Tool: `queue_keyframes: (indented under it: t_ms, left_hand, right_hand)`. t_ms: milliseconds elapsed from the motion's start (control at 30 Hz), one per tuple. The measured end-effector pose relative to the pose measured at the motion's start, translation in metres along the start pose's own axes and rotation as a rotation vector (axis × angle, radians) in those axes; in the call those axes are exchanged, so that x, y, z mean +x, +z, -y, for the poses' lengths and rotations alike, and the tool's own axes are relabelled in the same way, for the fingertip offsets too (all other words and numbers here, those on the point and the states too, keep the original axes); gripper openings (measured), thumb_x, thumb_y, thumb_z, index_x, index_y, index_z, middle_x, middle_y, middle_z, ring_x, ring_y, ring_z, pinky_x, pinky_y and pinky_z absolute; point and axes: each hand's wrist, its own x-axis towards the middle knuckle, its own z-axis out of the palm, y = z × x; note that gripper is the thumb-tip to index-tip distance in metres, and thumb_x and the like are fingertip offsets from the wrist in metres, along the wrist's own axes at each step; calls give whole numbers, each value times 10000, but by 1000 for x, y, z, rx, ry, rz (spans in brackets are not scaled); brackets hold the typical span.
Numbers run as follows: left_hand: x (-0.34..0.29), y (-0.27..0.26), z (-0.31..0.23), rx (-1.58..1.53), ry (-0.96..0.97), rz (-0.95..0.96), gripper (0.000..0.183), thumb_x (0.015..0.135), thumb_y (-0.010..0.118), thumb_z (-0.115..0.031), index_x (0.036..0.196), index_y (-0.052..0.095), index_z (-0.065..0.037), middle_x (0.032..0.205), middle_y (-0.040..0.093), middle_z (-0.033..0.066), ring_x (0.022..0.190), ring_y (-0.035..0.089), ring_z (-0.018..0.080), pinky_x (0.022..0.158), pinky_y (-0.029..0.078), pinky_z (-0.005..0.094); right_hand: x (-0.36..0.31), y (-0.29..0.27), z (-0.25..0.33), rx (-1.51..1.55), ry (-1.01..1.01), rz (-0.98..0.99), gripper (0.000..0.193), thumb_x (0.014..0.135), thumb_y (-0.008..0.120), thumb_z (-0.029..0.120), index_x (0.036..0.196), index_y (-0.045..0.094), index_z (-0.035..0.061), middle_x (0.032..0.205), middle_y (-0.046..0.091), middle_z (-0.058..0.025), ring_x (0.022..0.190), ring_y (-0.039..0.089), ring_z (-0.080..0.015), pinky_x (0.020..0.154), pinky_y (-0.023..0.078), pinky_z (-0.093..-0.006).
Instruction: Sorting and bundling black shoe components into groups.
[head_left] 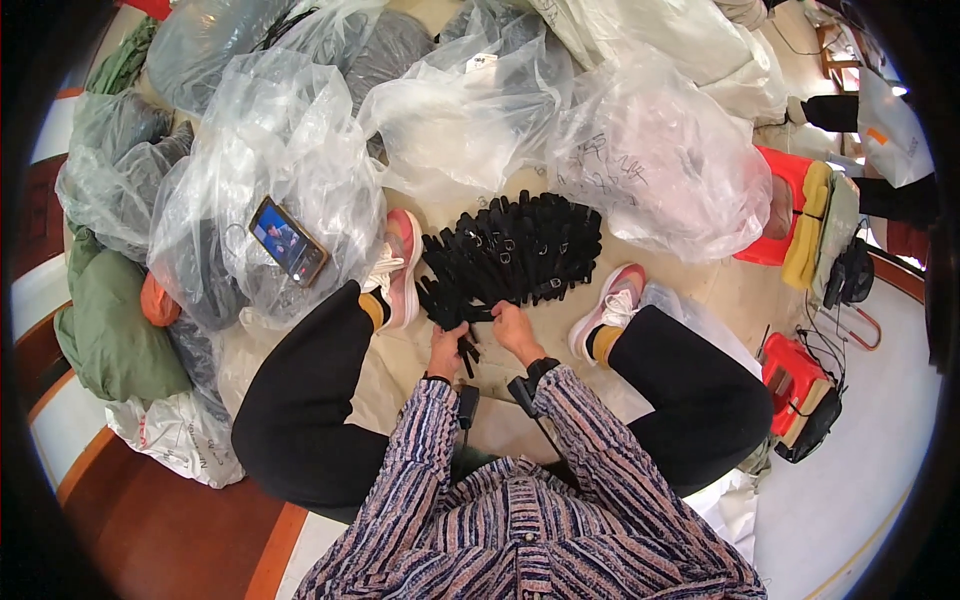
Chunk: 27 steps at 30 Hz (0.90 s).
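A fan-shaped pile of black straps with small buckles (520,250) lies on the floor between my two pink shoes. My left hand (447,350) grips the near end of one black strap (467,352) that hangs down from the pile. My right hand (515,330) rests beside it on the near edge of the pile, fingers curled onto the straps. A dark watch sits on my right wrist. Both arms wear striped sleeves.
Big clear plastic bags (480,110) full of dark goods surround the pile. A phone (288,241) with a lit screen lies on the left bag. A red stool (790,205) stands at right, and a red box (800,385) at lower right. Green cloth bundles (105,330) lie at left.
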Motion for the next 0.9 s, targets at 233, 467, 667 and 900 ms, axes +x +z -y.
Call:
queue_keyframes:
  t_ms: [233, 467, 667, 900]
  left_hand:
    - [3, -4, -10, -49, -124, 57, 187, 830, 558, -64, 1011, 516, -65, 872, 583, 52, 746, 584, 195, 641, 509, 353]
    - [4, 3, 4, -55, -163, -43, 188, 748, 658, -47, 909, 567, -16, 855, 610, 65, 731, 599, 222, 630, 500, 342]
    - [-2, 6, 8, 67, -134, -100, 276, 701, 679, -2, 926, 522, 33, 817, 598, 124, 728, 600, 258, 595, 499, 332]
    - [-11, 9, 3, 111, -137, 18, 225, 733, 600, 7, 934, 524, 74, 797, 593, 155, 643, 593, 261, 581, 501, 351]
  right_hand:
    - [-2, 12, -20, -200, -108, 23, 443, 705, 456, -10, 1147, 460, -33, 1079, 481, -261, 1054, 454, -402, 895, 381, -416]
    - [-12, 41, -26, 37, 92, 47, 421, 685, 553, 12, 1094, 465, -39, 1000, 537, -232, 914, 543, -341, 797, 439, -388]
    - [-9, 51, -35, 559, 465, 498, 342, 787, 515, 67, 1123, 474, 19, 812, 574, -125, 657, 565, -168, 536, 455, -290]
    - [-1, 48, -27, 53, 124, 537, 380, 770, 495, 85, 1145, 485, 24, 851, 583, -183, 655, 558, -297, 585, 470, -373]
